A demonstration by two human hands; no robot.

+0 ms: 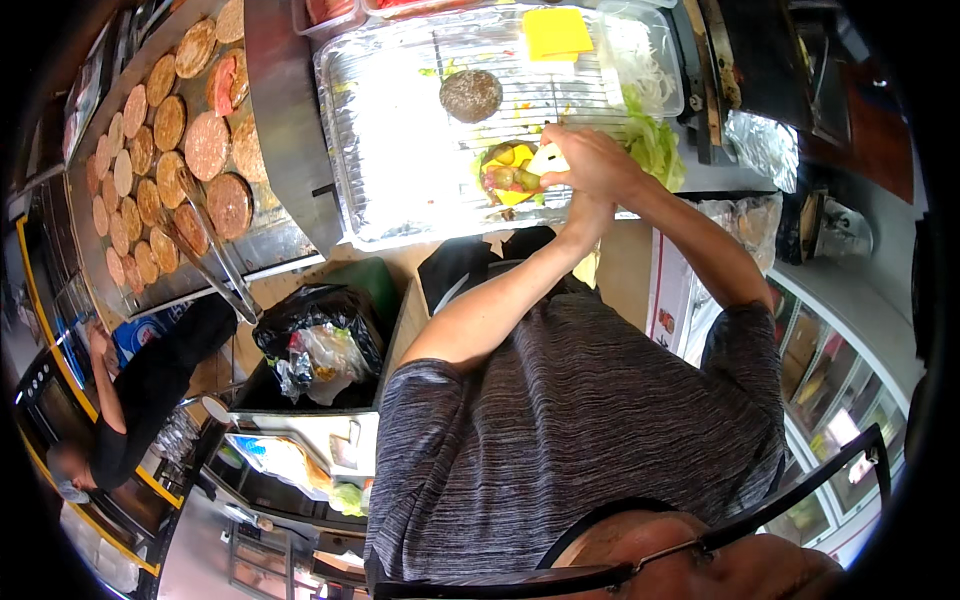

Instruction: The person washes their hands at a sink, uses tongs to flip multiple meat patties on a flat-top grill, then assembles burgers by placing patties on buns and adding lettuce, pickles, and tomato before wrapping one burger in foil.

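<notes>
My right hand (589, 159) is closed on a pale yellowish piece (549, 159) with a small dark mark; I cannot tell what it is. Just left of the fingers lies an open burger (511, 178) layered with yellow cheese, pickle slices, something red and a bit of lettuce. My left hand (594, 214) crosses beneath the right one, its fingers mostly hidden, so its grip does not show. Both are over a foil-lined tray with a wire rack (382, 217). Above the burger rests a dark round bun or patty (471, 95). Lettuce leaves (652, 142) sit right of my hands.
Yellow cheese slices (557, 34) and a tub of shredded white vegetable (637, 60) are on the tray's far right. Left stands a griddle (281, 240) with many round patties (206, 146) and metal tongs (214, 247). A lined bin (322, 360) is below; another person (142, 382) works at left.
</notes>
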